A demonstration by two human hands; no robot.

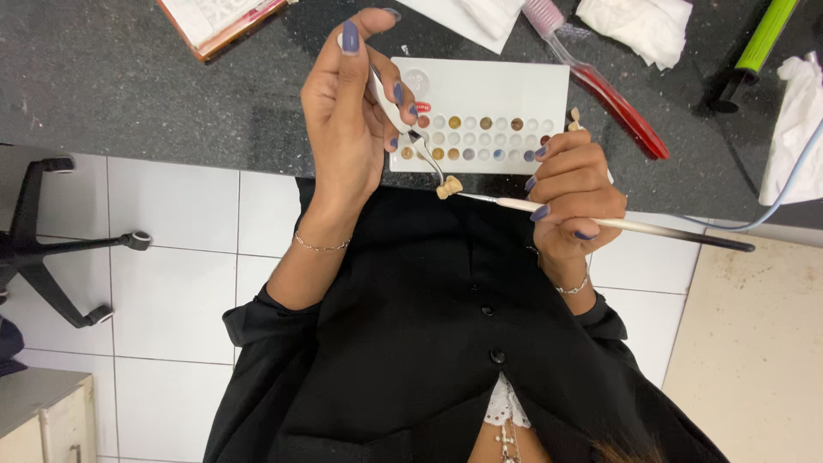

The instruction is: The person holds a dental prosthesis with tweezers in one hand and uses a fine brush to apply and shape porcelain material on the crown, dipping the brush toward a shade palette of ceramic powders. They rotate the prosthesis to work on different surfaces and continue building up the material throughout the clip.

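Above the lap, left hand [347, 111] raised, clamping tweezers [426, 154].

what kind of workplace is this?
Likely a dental lab bench. The left hand holds metal tweezers gripping a small tooth-coloured crown, the right hand touches a fine brush to it, and a white stain palette lies on the dark countertop.

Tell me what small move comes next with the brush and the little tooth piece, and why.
Probably ease the brush tip the last bit onto the tooth piece. The left hand has the piece clamped in tweezers just below the white palette, and the right hand aims the bristle tip right beside it. Whether they touch yet, I cannot tell.
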